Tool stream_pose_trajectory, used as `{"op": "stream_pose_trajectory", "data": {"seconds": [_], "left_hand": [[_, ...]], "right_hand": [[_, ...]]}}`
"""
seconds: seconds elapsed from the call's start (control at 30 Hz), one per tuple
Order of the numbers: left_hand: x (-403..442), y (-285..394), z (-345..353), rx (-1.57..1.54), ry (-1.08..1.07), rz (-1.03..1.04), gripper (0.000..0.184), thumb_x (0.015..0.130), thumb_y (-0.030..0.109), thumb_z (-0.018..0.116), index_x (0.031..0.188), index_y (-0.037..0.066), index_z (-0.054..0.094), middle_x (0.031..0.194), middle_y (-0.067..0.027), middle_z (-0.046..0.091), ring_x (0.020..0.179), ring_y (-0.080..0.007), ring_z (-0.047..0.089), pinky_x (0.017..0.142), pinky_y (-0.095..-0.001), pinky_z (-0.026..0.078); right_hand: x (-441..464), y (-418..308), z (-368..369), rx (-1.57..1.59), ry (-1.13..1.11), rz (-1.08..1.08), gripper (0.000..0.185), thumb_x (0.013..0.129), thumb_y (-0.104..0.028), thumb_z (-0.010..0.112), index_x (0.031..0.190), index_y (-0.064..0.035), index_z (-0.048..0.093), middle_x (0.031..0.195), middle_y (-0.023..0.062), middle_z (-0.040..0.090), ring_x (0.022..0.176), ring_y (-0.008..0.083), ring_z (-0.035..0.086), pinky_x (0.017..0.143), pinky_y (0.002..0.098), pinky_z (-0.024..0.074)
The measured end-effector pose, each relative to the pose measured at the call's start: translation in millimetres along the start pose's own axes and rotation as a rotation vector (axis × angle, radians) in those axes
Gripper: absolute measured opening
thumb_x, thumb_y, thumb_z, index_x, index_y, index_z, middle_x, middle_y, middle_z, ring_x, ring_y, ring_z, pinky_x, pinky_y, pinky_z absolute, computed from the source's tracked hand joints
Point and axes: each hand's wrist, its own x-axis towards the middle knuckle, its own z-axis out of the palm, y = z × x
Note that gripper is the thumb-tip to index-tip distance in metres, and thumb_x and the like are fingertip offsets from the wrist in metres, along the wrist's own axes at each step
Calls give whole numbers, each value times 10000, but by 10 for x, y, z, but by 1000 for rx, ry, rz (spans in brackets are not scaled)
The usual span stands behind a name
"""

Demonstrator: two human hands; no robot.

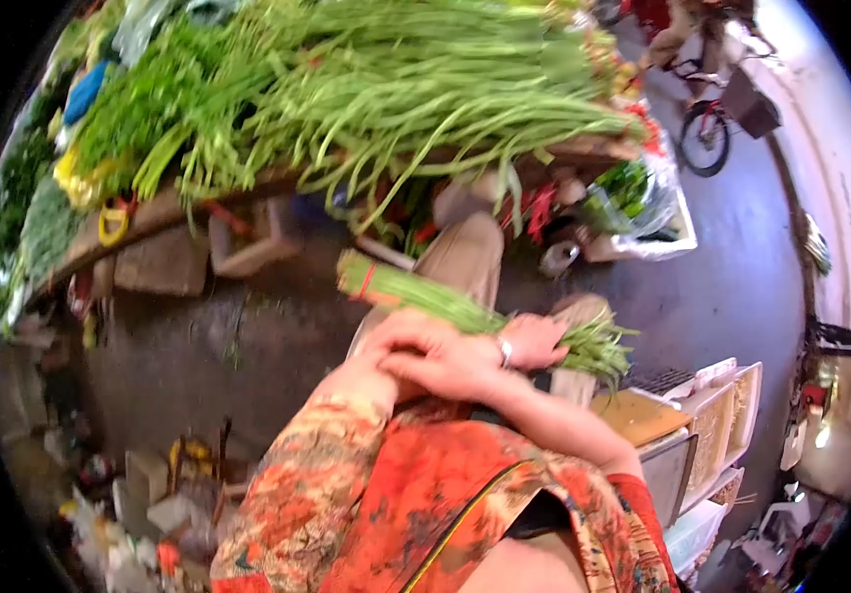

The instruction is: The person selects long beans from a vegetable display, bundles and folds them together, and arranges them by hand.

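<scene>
A bunch of long green stalks [425, 295] lies slanting across the person's thighs, bound near its blunt left end by a red band. Its thin, loose tips spread out at the right. My forearms cross over the lap. My left hand [537, 341], with a band at the wrist, is closed over the bunch near the tips; its fingers are partly blurred. My right hand [430, 361] rests over the left forearm with its fingers stretched to the left, holding nothing. Just beyond the knees, a stall table edge [277, 183] bears a heap of similar long green stalks [425, 89].
Leafy greens [164, 119] cover the table's left side. Beneath it stand cardboard boxes [161, 265] and a white foam box [658, 242] with vegetables. White crates [732, 415] stand close at my right. A bicycle [707, 133] is at the far right.
</scene>
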Motion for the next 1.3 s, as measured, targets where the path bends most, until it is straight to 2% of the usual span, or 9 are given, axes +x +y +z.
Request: {"op": "stream_pose_trajectory", "data": {"seconds": [0.1,0.43,0.57,0.67,0.77,0.8,0.93,1.1,1.3], "left_hand": [[38,-47,1,-2,3,39,441,933,430,518,1076,15,561,1008,-234,655,929,-397,650,818,-499,517],[38,-121,59,-41,76,76,427,915,420,532,1013,7,578,965,-242,661,880,-404,658,784,-503,513],[12,-12,-45,-34,-14,-7,430,920,421,526,1036,10,573,995,-224,664,888,-395,659,805,-497,517],[35,-68,120,11,129,66,428,928,407,520,1090,14,566,1088,-223,648,944,-395,640,817,-491,517],[29,-83,59,-1,72,115,455,933,405,511,1163,13,529,966,-258,655,845,-429,642,760,-524,514],[16,-18,-6,-15,-2,8,466,930,455,497,1128,38,561,1082,-242,649,958,-432,638,853,-538,498],[54,-75,12,21,-14,45,470,944,471,492,1070,21,540,1024,-258,646,958,-433,633,834,-527,502],[24,-22,-3,16,-18,33,482,947,472,491,1073,10,540,1038,-257,643,978,-428,626,844,-520,498],[26,-34,-9,17,-11,45,472,941,455,497,1073,4,538,1037,-261,642,971,-440,622,844,-520,493]], "right_hand": [[27,-138,-66,61,-52,83,177,891,-86,647,1053,-14,656,1063,94,662,1037,234,612,932,360,466],[86,-149,-136,-12,-159,95,264,915,-167,667,1126,-11,643,1126,98,638,1093,231,583,965,366,447],[81,-128,-130,-17,-191,118,289,905,-172,654,1146,-14,635,1146,100,627,1098,249,578,978,376,445],[6,36,-60,-9,-156,156,236,906,-156,628,1103,-27,637,1083,103,634,1070,236,585,964,371,464],[0,210,-13,15,-108,90,200,927,-154,615,1079,-25,629,1075,77,630,1039,199,581,937,343,467],[5,189,-4,36,-84,91,198,944,-175,608,1072,-26,628,1071,69,626,1034,191,574,937,335,459],[64,136,-62,145,-150,163,266,992,-277,577,1044,-21,626,1050,44,614,1019,149,547,941,306,416],[62,136,-44,226,-128,180,238,989,-249,583,1008,-20,643,1011,38,627,1006,145,553,922,307,428],[57,140,-30,108,-58,123,212,970,-223,611,1003,-18,654,991,34,646,981,143,567,901,299,442]]}}
